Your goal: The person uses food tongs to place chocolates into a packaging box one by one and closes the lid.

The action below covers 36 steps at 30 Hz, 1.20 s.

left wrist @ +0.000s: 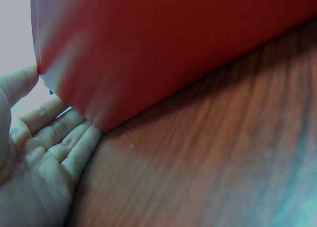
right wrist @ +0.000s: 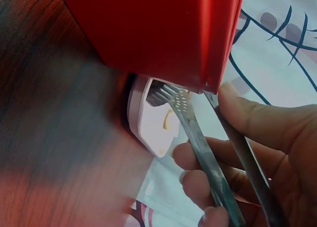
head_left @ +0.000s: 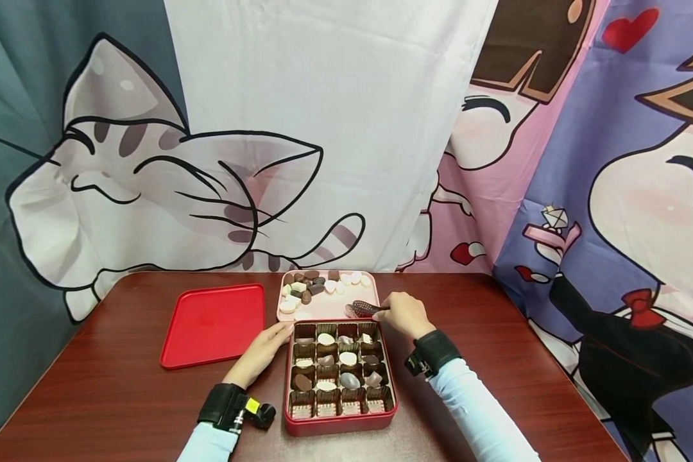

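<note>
The wooden table (head_left: 121, 385) carries one red lid (head_left: 215, 324) lying flat, off beyond the left fingertips, one red box (head_left: 341, 420) of compartments and one pink tray (head_left: 323, 311) of loose chocolates, the tray touching the box's far edge. The left hand (head_left: 262, 353) lies flat, its fingers (left wrist: 64, 138) straight and close together, pressed against the box's left wall near the far corner. The right hand (head_left: 404, 314) hovers at the box's far right corner, its fingers (right wrist: 257, 118) curled around one pair of metal tongs (head_left: 365, 308). The tong tips reach past the fingertips over the tray's near edge, apparently around a dark chocolate, though I cannot tell for sure.
</note>
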### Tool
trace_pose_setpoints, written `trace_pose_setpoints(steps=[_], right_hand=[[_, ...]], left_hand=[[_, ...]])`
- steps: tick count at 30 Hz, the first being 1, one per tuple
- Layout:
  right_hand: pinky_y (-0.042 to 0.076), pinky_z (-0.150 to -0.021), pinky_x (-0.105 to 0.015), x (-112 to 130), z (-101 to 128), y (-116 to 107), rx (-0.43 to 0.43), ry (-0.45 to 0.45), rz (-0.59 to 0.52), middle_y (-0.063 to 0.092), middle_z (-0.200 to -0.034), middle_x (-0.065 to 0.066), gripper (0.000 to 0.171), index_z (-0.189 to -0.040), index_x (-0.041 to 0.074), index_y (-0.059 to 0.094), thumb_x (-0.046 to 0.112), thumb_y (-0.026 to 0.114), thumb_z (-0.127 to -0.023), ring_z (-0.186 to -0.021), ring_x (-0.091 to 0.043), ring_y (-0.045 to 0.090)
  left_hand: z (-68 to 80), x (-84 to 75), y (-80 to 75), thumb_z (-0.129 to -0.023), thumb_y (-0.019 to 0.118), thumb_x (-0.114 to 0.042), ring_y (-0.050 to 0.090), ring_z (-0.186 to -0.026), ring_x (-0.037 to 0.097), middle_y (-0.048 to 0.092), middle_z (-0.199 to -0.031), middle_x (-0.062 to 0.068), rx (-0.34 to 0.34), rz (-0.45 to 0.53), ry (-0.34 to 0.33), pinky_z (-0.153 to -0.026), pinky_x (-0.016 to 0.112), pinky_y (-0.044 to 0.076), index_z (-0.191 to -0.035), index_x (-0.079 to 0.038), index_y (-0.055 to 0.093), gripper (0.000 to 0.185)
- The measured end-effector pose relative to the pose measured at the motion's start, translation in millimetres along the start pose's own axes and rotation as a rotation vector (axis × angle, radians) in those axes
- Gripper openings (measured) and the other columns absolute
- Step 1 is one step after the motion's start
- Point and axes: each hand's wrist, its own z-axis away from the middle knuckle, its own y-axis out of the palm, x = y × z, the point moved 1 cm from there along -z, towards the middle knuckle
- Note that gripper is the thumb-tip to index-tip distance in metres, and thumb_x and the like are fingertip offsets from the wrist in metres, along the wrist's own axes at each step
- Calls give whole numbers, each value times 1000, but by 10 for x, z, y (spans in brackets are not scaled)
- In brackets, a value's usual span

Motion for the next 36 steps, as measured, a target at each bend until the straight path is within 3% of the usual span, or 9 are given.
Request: trace_pose_setpoints(steps=[4,11,21,29,36], right_hand=[[38,-54,-33,-5,-3,13,-12,0,16,68,-71,3,17,-77,16,79,29,83,-88,-62,-15,54],[41,-55,-35,6,-2,14,-18,11,21,73,-78,1,15,-78,18,81,29,83,-87,-65,-16,57],[54,-63,-46,-19,-1,-20,-63,2,13,78,-84,-1,11,-85,19,84,29,83,-87,-79,-26,72],[47,-55,-37,-31,8,-72,-94,-12,-7,74,-77,2,11,-83,18,84,27,82,-89,-69,-18,65],[50,-60,-42,5,45,-172,-122,-16,-8,71,-83,-1,10,-89,16,84,25,81,-90,-75,-22,66]], left_hand=[[1,18,-1,-111,49,-32,61,-129,36,66,-135,21,4,-24,46,-111,50,47,-139,5,59,48],[-3,-11,4,-112,47,-26,55,-136,40,62,-141,24,17,14,-26,-117,50,41,-143,6,56,45],[-2,-14,4,-112,47,-25,55,-136,42,61,-141,25,10,15,-39,-117,53,40,-143,7,55,45],[-10,-16,18,-112,47,-25,56,-135,40,63,-139,23,-2,-1,-38,-117,51,40,-142,5,57,44],[-13,0,11,-111,48,-24,57,-134,38,65,-137,21,-7,5,-43,-116,47,41,-141,4,59,42]])
